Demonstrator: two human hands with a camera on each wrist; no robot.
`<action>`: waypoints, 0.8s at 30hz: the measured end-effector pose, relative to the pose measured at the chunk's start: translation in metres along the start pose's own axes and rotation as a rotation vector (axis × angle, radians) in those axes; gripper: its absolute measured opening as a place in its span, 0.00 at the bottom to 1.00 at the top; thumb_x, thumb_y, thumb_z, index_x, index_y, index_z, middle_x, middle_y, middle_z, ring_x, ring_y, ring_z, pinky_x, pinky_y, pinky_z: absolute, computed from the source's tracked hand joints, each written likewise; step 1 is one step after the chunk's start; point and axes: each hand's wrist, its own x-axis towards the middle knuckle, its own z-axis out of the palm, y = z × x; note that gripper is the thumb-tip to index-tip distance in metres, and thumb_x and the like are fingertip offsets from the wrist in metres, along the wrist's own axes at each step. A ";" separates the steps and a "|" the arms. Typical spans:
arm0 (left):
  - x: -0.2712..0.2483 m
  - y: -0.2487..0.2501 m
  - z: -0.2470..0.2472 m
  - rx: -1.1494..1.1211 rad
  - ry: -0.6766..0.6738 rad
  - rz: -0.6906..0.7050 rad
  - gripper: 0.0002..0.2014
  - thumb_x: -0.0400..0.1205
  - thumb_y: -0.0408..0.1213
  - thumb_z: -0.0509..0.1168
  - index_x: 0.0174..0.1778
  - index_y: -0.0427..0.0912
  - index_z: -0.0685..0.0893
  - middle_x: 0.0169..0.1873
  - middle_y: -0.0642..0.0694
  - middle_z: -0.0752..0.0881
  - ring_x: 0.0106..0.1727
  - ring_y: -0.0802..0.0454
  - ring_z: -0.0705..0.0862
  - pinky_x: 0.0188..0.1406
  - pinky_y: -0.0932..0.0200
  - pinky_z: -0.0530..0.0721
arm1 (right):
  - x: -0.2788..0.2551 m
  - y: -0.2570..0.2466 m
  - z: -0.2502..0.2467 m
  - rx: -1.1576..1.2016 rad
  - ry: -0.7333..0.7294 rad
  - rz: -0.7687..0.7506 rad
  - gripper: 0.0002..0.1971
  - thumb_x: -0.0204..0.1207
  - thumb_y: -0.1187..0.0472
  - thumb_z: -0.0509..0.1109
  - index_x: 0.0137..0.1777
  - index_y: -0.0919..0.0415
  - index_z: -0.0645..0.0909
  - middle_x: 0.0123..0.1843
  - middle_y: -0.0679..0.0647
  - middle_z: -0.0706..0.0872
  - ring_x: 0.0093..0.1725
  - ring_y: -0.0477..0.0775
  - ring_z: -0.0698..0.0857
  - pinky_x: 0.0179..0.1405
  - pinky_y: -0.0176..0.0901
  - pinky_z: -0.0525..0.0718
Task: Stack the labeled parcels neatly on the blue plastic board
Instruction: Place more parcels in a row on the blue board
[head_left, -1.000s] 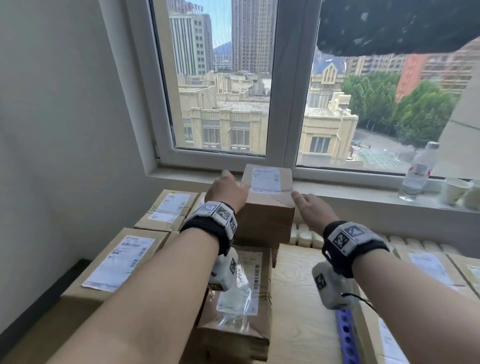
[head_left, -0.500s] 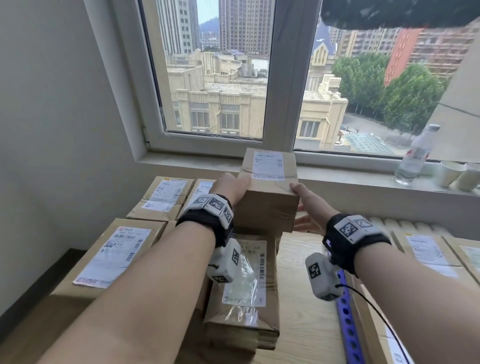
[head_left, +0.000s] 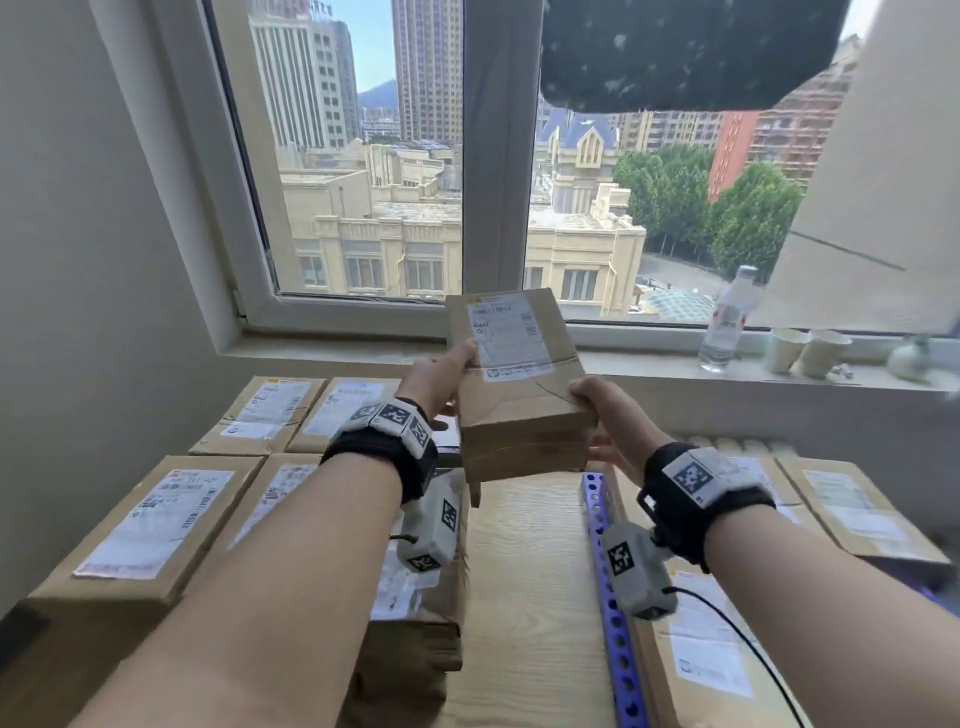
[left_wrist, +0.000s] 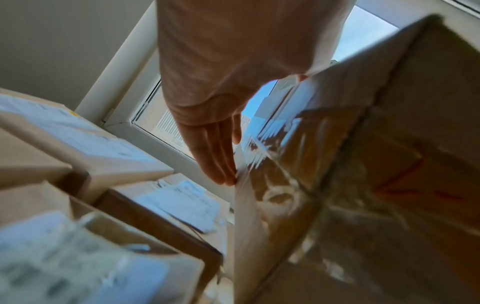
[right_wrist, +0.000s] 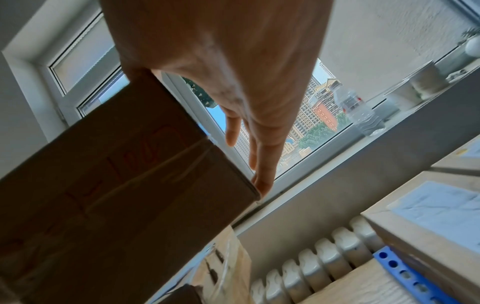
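Note:
A brown cardboard parcel (head_left: 519, 395) with a white label hangs in the air above a pale wooden surface (head_left: 524, 597), held between both hands. My left hand (head_left: 441, 379) grips its left side, thumb on the label. My right hand (head_left: 608, 410) grips the near right corner, thumb on top and fingers below. In the wrist views the parcel (left_wrist: 363, 185) (right_wrist: 116, 185) shows its taped underside, with the fingers (left_wrist: 215, 164) (right_wrist: 262, 174) lying along its edges. A blue perforated board (head_left: 613, 597) (right_wrist: 405, 273) shows its edge beside the wood.
Labeled parcels lie in rows at the left (head_left: 156, 519) (head_left: 265, 410) and at the right (head_left: 852, 509); another (head_left: 415, 623) sits under my left wrist. On the window sill stand a water bottle (head_left: 727, 322) and paper cups (head_left: 805, 353). A radiator (right_wrist: 311, 263) runs below the sill.
Both hands have taken hold of the parcel and lifted it off the stack, up and toward me. Their thumbs now lie on its top.

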 end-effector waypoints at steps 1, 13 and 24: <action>-0.009 0.002 0.010 -0.017 -0.032 -0.011 0.41 0.65 0.72 0.62 0.61 0.41 0.84 0.49 0.42 0.90 0.49 0.44 0.89 0.60 0.42 0.85 | -0.008 0.002 -0.010 0.007 0.021 0.009 0.27 0.64 0.42 0.63 0.57 0.60 0.78 0.45 0.58 0.82 0.42 0.58 0.84 0.45 0.56 0.86; -0.111 0.003 0.147 -0.051 -0.282 -0.006 0.24 0.84 0.63 0.56 0.50 0.44 0.83 0.39 0.45 0.86 0.38 0.49 0.84 0.44 0.56 0.81 | -0.129 0.042 -0.133 0.045 0.092 0.015 0.10 0.76 0.49 0.63 0.41 0.54 0.72 0.41 0.56 0.76 0.41 0.57 0.79 0.37 0.44 0.82; -0.201 -0.004 0.281 -0.064 -0.353 0.061 0.17 0.86 0.55 0.57 0.44 0.48 0.83 0.36 0.48 0.86 0.34 0.53 0.83 0.34 0.61 0.80 | -0.227 0.098 -0.249 0.029 0.174 0.122 0.31 0.66 0.32 0.65 0.66 0.48 0.76 0.67 0.49 0.83 0.67 0.55 0.82 0.72 0.63 0.74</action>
